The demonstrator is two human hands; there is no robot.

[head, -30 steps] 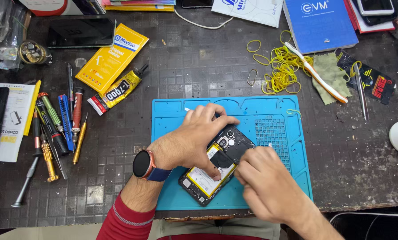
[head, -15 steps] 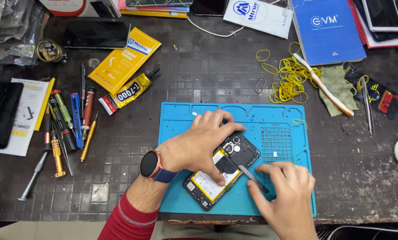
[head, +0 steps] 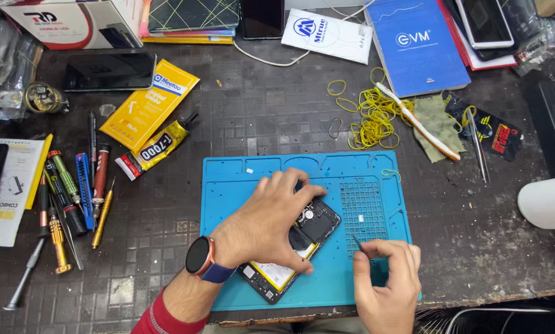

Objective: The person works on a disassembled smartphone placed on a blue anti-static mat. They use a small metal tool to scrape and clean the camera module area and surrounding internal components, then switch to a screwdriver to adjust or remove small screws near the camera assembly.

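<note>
On the far left of the desk [head: 166,247] lies a row of screwdrivers [head: 73,198], with a yellow glue tube [head: 156,147] just beyond them. The left hand [head: 262,226] (a watch [head: 198,255] on its wrist) reaches in from the near edge, palm down, its grip closed over an opened phone [head: 308,232] that lies tilted on the blue mat [head: 364,204], battery showing. To the right, the right hand [head: 385,278] curls upright, thumb and forefinger pinched on a thin metal tool [head: 356,241], just beside the phone, not touching it. Yellow rubber bands [head: 370,114] lie farther off.
</note>
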